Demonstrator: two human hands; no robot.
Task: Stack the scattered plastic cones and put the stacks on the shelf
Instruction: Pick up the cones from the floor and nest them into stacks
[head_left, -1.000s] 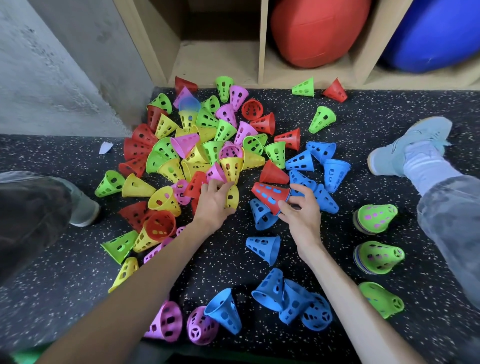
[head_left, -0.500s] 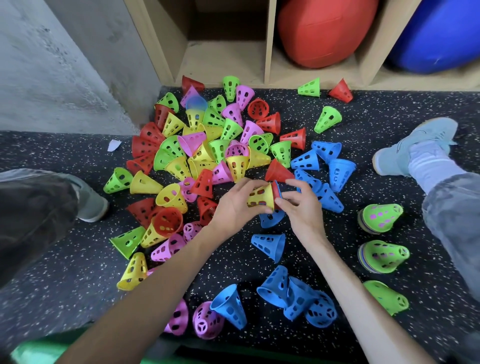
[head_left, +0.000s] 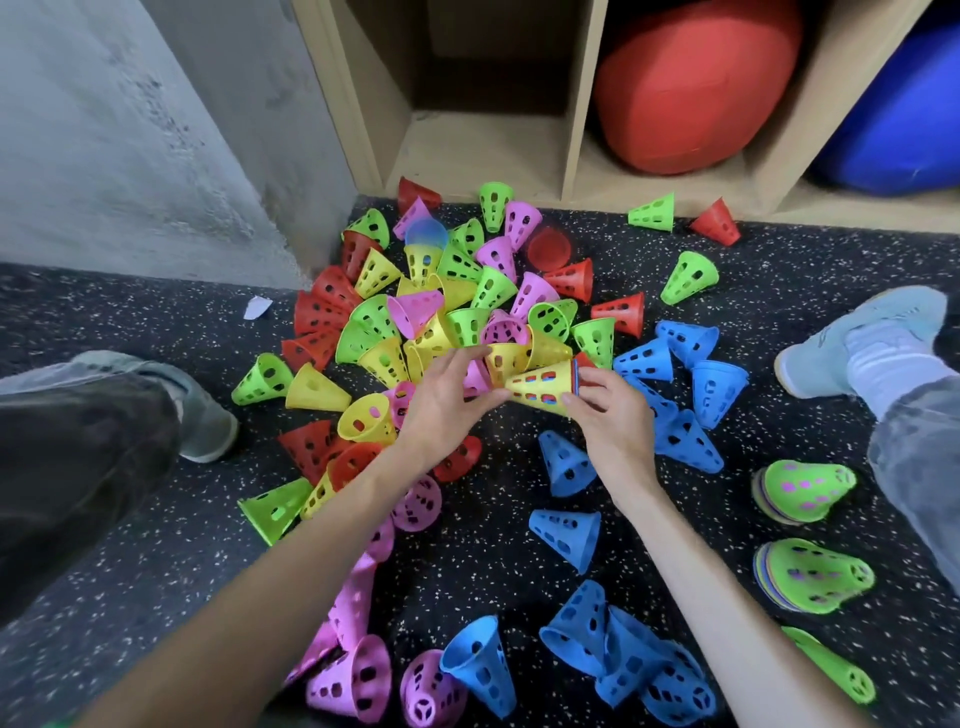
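Both hands hold a small cone stack (head_left: 543, 387) (yellow outermost): right hand (head_left: 610, 415) grips its wide end, left hand (head_left: 449, 397) pinches its tip, above the cone pile (head_left: 441, 312).

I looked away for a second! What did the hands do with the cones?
The left hand took a yellow plastic cone from the pile and slid it over the red-and-blue stack held by the right hand. The green-topped stacks and blue cones stayed put.

Both hands, left hand (head_left: 447, 400) and right hand (head_left: 608, 415), hold a yellow-topped cone stack (head_left: 543, 387) above scattered cones (head_left: 457, 291).
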